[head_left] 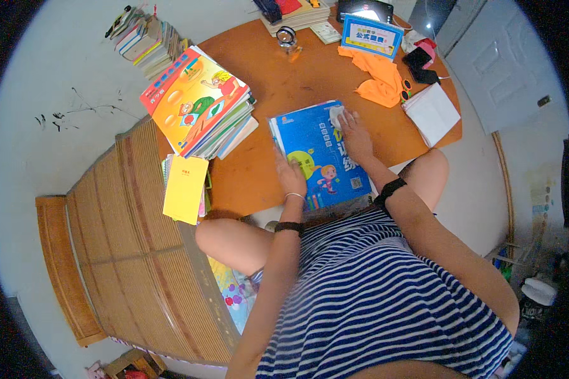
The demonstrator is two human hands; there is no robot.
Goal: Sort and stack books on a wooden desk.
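Observation:
A blue workbook (325,148) with a cartoon child on its cover lies at the near edge of the brown table, in front of my lap. My left hand (289,175) holds the book along its left edge, thumb toward the cover and fingers at the side. On the upper right of the cover, my right hand (356,136) presses a small crumpled white tissue (337,118) under its fingertips. Part of the cover is hidden by the right hand.
Left on the table (234,189) stands a tall stack of books (199,104), with a yellow booklet (185,188) nearer me. White paper (433,115), an orange cloth (379,79), a dark phone (422,65), a blue-framed card (372,36) and a small round clock (286,38) lie beyond.

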